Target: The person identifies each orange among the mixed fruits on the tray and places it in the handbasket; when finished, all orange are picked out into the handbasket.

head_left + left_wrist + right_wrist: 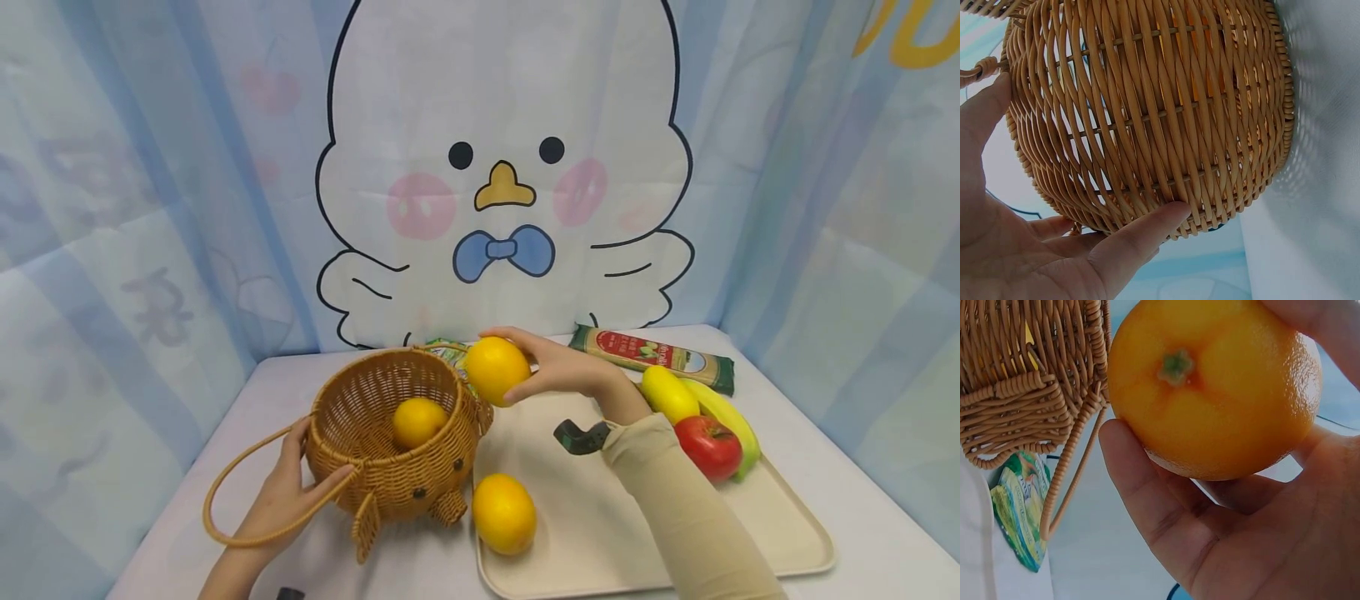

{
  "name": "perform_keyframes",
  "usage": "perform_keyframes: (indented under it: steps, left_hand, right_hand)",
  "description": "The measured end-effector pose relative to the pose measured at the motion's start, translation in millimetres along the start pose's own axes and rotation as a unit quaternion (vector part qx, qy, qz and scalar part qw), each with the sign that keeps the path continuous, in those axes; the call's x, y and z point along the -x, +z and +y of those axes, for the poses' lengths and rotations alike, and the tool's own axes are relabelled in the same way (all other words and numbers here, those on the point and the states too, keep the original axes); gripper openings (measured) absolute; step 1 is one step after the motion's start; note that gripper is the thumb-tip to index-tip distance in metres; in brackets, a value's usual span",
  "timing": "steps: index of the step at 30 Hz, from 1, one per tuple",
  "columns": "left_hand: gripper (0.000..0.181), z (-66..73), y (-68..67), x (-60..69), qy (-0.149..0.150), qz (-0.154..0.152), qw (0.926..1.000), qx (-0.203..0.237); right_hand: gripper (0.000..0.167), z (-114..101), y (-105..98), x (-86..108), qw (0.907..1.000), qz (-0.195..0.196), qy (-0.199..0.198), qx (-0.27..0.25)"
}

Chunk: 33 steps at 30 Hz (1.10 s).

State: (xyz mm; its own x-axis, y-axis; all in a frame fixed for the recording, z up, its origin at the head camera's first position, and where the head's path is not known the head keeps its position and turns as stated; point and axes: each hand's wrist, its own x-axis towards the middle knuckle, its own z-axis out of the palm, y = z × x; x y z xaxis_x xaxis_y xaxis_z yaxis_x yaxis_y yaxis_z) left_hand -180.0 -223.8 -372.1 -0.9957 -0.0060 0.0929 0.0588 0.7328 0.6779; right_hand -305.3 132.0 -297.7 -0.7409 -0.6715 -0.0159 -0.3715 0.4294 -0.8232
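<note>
My right hand [558, 367] holds an orange [495, 369] in the air beside the basket's right rim, thumb and fingers round it; the right wrist view shows the orange's green stem end [1175, 367]. My left hand [277, 500] grips the left side of a brown wicker basket [397, 492] with an animal face, the hand spread against its woven wall [1147, 125]. The basket's loop handle [217, 483] hangs out over the left wrist. Inside the basket lies another orange [418, 422]. A third orange [504, 514] rests on the tray's left part.
A cream tray [585, 533] lies right of the basket. At its right side are a red apple [708, 448], a yellow lemon-like fruit [670, 394] and a banana [723, 417]. A long green and red packet [652, 354] lies behind. A green bag [1022, 509] lies behind the basket.
</note>
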Motion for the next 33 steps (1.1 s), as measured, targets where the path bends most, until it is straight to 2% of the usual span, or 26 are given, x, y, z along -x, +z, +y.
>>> perform_keyframes:
  steps: [8,20,27,33]
  left_hand:
    - [0.091,0.3,-0.2,1.0,-0.006,0.001,1.0000,-0.006]
    - [0.090,0.8,0.5,0.4,0.006,0.010,0.9999,-0.011]
    - [0.087,-2.1,1.4,0.4,0.033,0.021,0.9992,-0.002]
    - [0.088,-2.0,1.9,0.6,0.029,0.021,0.9993,-0.004]
  right_hand:
    - [0.083,-11.9,8.5,-12.7,0.9989,-0.020,-0.042,0.003]
    - [0.082,-25.3,14.5,-25.3,0.9976,-0.035,-0.059,0.009]
    - [0.086,-30.4,16.0,-29.2,0.9972,-0.038,-0.063,0.014]
    - [0.085,-37.0,19.7,-38.6,0.9955,-0.044,-0.082,0.018]
